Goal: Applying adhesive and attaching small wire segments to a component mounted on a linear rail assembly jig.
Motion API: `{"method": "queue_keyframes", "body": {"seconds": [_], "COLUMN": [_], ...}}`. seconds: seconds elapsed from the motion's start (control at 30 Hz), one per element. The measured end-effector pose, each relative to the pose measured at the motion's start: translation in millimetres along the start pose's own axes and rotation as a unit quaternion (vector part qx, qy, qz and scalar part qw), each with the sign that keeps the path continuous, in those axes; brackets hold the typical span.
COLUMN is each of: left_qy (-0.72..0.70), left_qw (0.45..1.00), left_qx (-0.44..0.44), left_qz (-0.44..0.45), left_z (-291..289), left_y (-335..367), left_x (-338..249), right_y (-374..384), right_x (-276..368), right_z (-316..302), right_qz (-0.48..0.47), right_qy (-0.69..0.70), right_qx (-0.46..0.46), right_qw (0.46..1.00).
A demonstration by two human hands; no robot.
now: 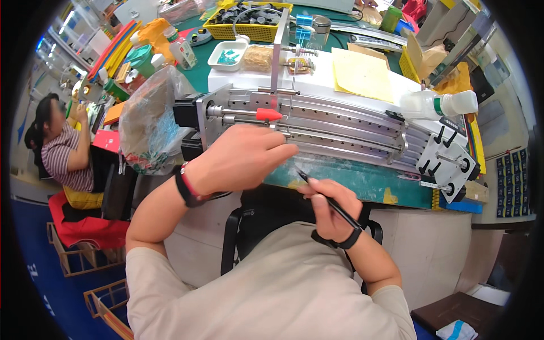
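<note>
My left hand [241, 158] reaches over the near side of a metal linear-rail machine [340, 122]. Its fingers are curled together just below a red cone-shaped piece [268, 114] with a small wire hook at its tip. Whatever those fingers pinch is hidden or too small to make out. My right hand [335, 212], lower and to the right, grips a slim black pointed tool [340, 208], tweezers or a pen by its shape. Its tip points up and left toward the left hand, apart from it. Thin upright wires [292, 85] run above the machine.
Behind the machine stand a white dish of teal bits [229, 56], yellow paper [361, 73] and a yellow basket of black parts [245, 25]. A clear plastic bag [156, 127] sits left, clear bottles [439, 103] right. Another person [65, 141] works at far left.
</note>
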State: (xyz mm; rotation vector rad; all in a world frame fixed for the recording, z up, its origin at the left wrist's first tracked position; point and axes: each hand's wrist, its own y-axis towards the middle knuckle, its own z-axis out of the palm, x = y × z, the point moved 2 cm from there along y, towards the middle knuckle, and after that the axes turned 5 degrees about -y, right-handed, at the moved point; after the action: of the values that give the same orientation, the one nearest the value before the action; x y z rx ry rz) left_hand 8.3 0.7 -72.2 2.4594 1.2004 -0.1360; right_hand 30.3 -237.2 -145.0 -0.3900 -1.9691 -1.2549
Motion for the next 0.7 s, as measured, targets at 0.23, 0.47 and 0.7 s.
{"method": "queue_keyframes", "body": {"seconds": [0.23,0.47,0.7], "left_qy": [-0.177,0.229,0.176], "left_qw": [0.881,0.796,0.983], "left_qx": [-0.31,-0.084,-0.05], "left_qz": [-0.31,-0.554,0.034], "left_z": [-96.0,-102.8,-59.6], "left_y": [-133.0,-143.3,3.0], "left_x": [53.3,103.6,7.2], "right_y": [-59.3,-60.0,-17.0], "right_x": [10.4,-1.0,-1.9], "right_z": [-58.5,-68.1,-61.5], "right_qz": [0.092,0.158,0.109], "right_qy": [0.011,0.046,0.067], "right_qx": [-0.081,-0.122,-0.082], "right_qw": [0.992,0.979,0.988]}}
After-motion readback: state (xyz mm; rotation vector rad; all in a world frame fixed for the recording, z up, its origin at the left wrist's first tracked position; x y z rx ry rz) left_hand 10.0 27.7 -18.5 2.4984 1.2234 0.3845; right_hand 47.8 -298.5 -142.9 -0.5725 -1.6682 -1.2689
